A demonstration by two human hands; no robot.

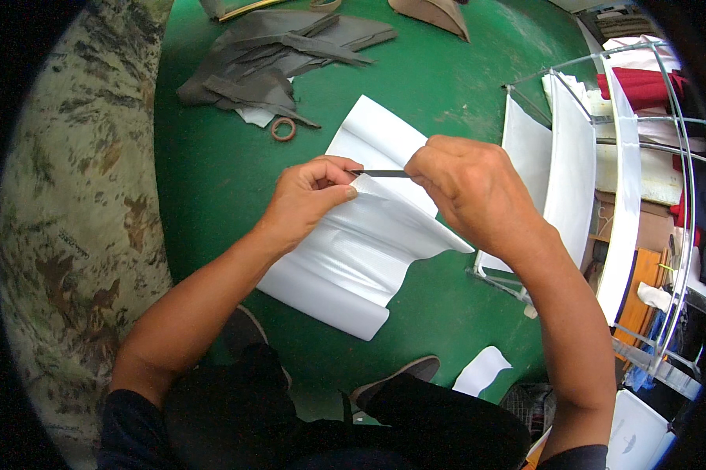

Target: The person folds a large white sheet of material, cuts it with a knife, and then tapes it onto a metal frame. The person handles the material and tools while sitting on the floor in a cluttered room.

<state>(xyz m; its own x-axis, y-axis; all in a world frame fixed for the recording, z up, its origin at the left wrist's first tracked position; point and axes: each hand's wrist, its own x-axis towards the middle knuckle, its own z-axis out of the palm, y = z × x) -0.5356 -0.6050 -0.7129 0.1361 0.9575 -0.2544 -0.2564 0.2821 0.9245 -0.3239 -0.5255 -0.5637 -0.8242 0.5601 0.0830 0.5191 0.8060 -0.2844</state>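
Observation:
A glossy white sheet [345,239], rippled and curled along its edges, hangs below my hands. My left hand [306,196] pinches its upper edge between thumb and fingers. Closed in a fist, my right hand [474,188] grips one end of a thin, straight black tool [386,173]. The tool's other end reaches my left fingertips at the sheet's edge; its exact kind is not clear, as my fingers cover both ends. Behind the held sheet, another white panel [380,129] angles across to my right hand.
Crumpled dark grey sheets [267,59] and a brown tape ring [283,129] lie on the green floor [447,86] ahead. A mottled slab [86,204] runs along the left. White panels [570,157] hang on a metal rack at right. A white scrap [481,371] lies near my shoes [396,376].

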